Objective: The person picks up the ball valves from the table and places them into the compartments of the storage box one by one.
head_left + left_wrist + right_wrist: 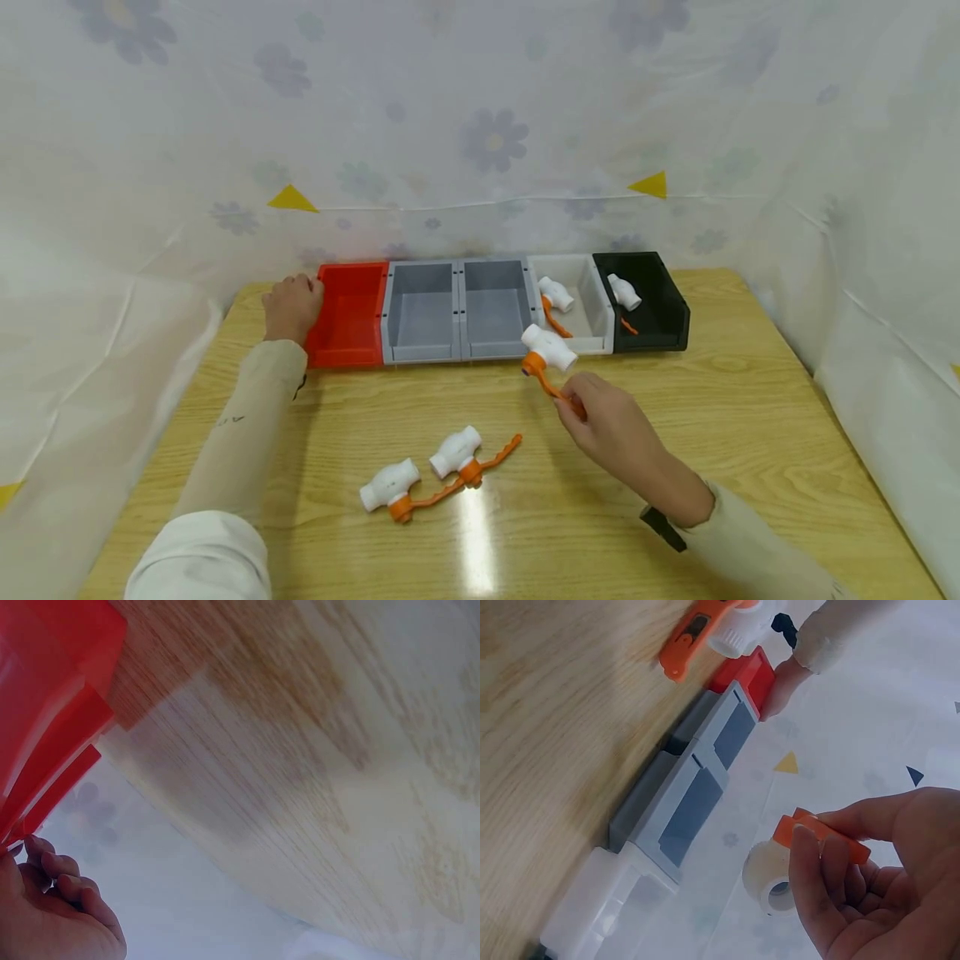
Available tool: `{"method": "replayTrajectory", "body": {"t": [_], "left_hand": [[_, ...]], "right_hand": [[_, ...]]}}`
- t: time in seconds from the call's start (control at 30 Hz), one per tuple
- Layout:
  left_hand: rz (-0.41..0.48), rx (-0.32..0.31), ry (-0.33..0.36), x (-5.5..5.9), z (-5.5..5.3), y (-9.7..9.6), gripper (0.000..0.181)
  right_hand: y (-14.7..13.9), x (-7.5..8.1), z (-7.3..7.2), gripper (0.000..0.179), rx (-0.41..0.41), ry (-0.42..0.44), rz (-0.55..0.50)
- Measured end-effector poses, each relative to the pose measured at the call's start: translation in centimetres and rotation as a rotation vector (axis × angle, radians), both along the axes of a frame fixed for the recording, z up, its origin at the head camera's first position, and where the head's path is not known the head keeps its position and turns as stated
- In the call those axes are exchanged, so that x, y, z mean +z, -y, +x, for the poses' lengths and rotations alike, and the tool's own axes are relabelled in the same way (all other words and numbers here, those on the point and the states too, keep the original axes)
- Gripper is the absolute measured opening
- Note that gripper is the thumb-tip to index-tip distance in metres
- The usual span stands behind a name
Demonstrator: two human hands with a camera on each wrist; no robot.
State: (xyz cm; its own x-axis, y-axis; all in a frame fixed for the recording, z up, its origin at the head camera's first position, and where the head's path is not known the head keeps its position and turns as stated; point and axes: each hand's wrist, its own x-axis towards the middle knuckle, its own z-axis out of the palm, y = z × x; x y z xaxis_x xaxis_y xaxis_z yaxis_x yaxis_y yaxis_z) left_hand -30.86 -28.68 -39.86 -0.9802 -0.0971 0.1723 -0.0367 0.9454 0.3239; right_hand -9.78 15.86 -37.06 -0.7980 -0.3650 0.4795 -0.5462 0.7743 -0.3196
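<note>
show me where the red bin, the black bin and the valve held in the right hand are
Red bin (345, 356): head view, on its front wall.
Black bin (652, 340): head view, on its front wall.
Held valve (551, 347): head view, on its white body.

Between the gray bins (422, 352) and the two lying valves (455, 452), a lane is left across the counter (750, 433). The white bin's (592, 345) front left corner is overlapped, in the head view, by the raised valve (550, 347) in the right hand (615, 429). The red bin's (347, 358) left side is obstructed by the left hand (291, 307).
</note>
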Motion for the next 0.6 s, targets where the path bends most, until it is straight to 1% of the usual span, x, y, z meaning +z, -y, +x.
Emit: {"method": "replayTrajectory", "body": {"t": [0.13,0.37,0.6], "left_hand": [[0.002,-0.006,-0.002,-0.1,-0.1,0.1,0.048],[0.005,-0.004,-0.009,0.0,0.0,0.0,0.044],[-0.008,0.012,-0.015,0.2,0.1,-0.2,0.045]], "right_hand": [[0.4,0.3,-0.6,0.014,-0.001,-0.01,0.006],[1.0,0.4,-2.0,0.013,-0.015,0.009,0.018],[1.7,0.5,-3.9,0.014,-0.01,0.007,0.007]]}}
